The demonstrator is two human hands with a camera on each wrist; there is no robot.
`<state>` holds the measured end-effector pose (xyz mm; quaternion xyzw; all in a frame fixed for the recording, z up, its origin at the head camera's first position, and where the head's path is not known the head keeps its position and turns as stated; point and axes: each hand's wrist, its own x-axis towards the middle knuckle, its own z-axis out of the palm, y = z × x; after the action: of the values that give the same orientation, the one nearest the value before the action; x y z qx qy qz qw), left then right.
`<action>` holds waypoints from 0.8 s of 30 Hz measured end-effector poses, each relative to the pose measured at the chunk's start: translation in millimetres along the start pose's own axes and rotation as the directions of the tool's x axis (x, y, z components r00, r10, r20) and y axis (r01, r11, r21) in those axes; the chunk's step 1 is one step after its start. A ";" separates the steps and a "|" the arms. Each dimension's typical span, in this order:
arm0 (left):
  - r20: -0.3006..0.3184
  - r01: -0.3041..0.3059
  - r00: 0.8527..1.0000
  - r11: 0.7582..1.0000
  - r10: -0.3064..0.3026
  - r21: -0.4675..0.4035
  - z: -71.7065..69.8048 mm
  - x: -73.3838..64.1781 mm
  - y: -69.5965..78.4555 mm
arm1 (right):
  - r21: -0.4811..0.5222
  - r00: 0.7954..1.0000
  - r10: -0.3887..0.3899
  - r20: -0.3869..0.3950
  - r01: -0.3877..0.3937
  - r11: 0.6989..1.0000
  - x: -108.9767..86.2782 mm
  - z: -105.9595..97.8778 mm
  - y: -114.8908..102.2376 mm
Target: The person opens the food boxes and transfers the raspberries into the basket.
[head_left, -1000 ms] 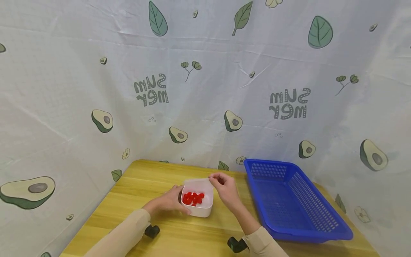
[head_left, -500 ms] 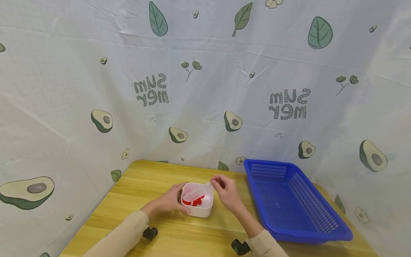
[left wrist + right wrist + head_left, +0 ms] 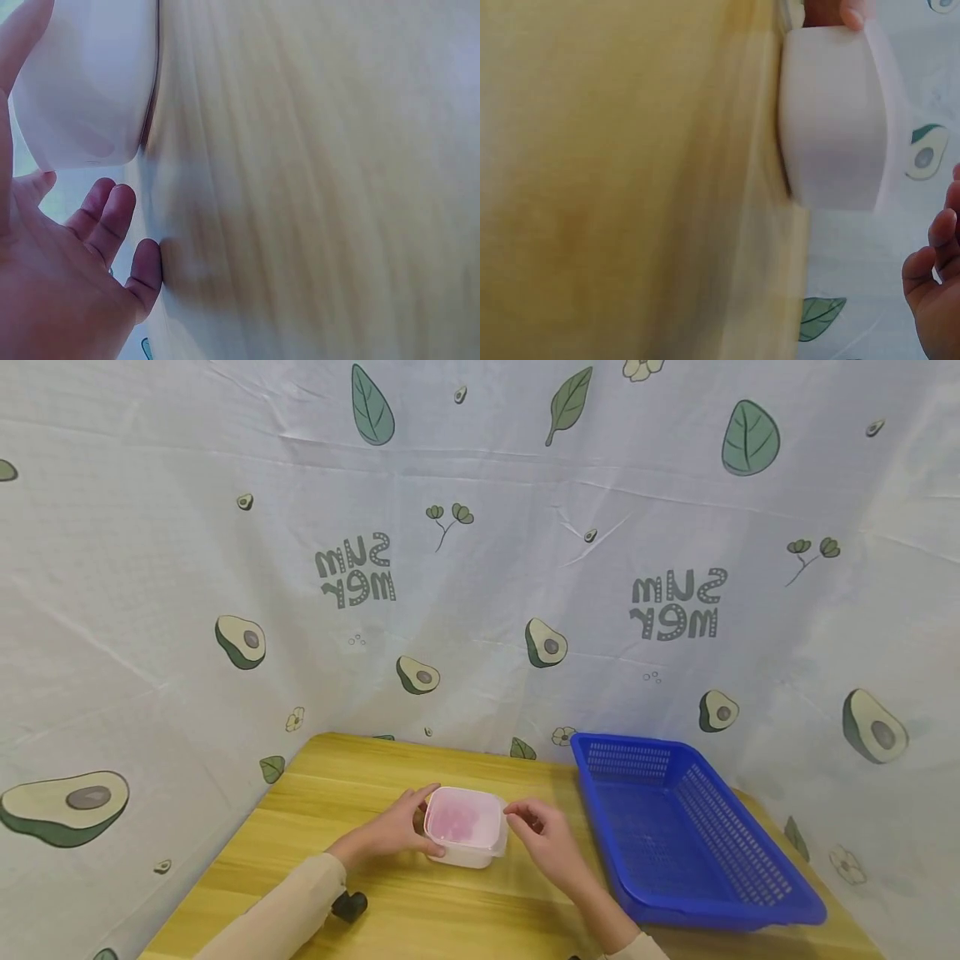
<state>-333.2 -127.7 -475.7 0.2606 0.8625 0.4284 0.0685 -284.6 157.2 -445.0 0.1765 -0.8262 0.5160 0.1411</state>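
Left hand (image 3: 390,831) gripping a white plastic container (image 3: 463,859), right hand (image 3: 551,843) at the edge of its lid (image 3: 483,814)

We get a whitish curtain (image 3: 480,468) as backdrop: avocado, leaf and flower prints, plus "summer" lettering that reads reversed. In front of it, a yellow wood-grain desk (image 3: 360,768). On its right side sits a blue plastic basket (image 3: 652,827), long, with slotted walls, apart from the container.

Arms come in from the near side in beige sleeves (image 3: 281,902); a black device (image 3: 349,907) shows under the left wrist. Left hand: we see fingers clamped on the container's left side, thumb at the near corner by the rim, index at the far corner, the others spread apart below in the left wrist view. Right hand: fingers bent, thumb and index tips close together right at the lid's right edge. We can't tell if they pinch it or only touch.

Container stands upright on the desk, around the middle, left of the basket. Lid is translucent and lies over the top, rim sticking out a bit past the wall on the right; can't tell if it's pressed down. Smallest: reddish contents (image 3: 453,820), just a pink blur through the lid, so we can't make out separate pieces.
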 end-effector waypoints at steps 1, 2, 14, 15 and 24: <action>-0.002 -0.003 1.000 1.000 0.003 -0.001 0.0 -0.5 0.3 | -0.012 1.000 0.006 -0.010 -0.006 1.000 -1.7 0.4 1.6; -0.004 -0.003 1.000 1.000 0.003 -0.008 0.1 -0.9 0.7 | -0.031 1.000 0.014 -0.024 -0.015 0.999 -3.2 1.0 2.8; -0.014 0.007 1.000 1.000 -0.007 -0.012 0.7 -1.1 0.6 | -0.185 0.962 0.273 -0.003 -0.269 0.945 -7.1 10.0 6.2; -0.012 0.007 1.000 1.000 -0.007 -0.016 0.7 -1.1 0.7 | -0.179 0.958 0.287 0.005 -0.282 0.943 -6.5 10.4 6.6; -0.003 0.005 1.000 1.000 -0.006 -0.021 2.0 0.0 -0.8 | -0.161 0.931 0.365 0.012 -0.358 0.920 0.4 11.8 4.0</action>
<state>-332.8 -126.7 -477.6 0.2568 0.8587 0.4378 0.0711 -287.2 148.0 -453.1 0.0202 -0.8853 0.4630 0.0395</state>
